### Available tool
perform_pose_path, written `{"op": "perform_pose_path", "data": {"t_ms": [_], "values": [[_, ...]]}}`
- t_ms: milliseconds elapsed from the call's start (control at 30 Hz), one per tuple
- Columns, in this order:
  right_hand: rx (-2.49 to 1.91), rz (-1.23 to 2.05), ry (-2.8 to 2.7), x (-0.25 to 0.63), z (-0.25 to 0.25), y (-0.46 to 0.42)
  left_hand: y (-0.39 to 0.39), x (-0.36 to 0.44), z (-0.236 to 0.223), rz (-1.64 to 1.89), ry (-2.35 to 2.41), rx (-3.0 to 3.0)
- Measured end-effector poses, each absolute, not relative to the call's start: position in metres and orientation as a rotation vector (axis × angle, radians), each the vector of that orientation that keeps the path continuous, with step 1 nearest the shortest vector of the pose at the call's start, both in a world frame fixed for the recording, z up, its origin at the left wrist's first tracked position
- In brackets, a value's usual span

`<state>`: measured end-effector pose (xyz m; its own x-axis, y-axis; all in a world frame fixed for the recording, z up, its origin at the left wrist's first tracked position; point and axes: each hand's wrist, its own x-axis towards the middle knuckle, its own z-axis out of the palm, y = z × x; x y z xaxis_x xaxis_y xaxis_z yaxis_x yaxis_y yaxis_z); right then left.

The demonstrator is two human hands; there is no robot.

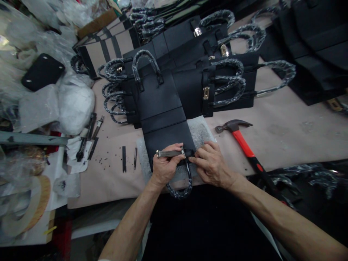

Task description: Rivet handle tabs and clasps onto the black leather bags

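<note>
A black leather bag panel (163,116) lies lengthwise on a pale, speckled slab (202,132). Its near handle (179,194), wrapped in clear plastic, hangs toward me past the slab's edge. My left hand (164,168) is closed around a shiny metal punch-like tool (168,153), held over the panel's near end; its exact kind is unclear. Beside it, my right hand (210,165) is curled, fingertips pinching at the end of a short black strap (188,152). The fingers partly cover that spot.
A claw hammer (241,141) with red-and-black grip lies to the right. On the left are a flat notched tool (124,159), a thin metal rod (135,158) and more hand tools (96,128). Stacked black bag pieces (190,83) with wrapped handles fill the back.
</note>
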<state>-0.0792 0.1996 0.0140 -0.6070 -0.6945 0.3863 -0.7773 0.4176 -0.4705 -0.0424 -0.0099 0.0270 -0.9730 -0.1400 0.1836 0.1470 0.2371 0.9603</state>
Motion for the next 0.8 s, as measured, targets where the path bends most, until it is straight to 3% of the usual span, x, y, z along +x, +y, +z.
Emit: {"op": "perform_pose_path", "data": {"t_ms": [800], "values": [[1.351,0.851,-2.489,-0.078,0.014,0.201,0.003,-0.041,0.03,-1.573,-2.36,-0.049]]}}
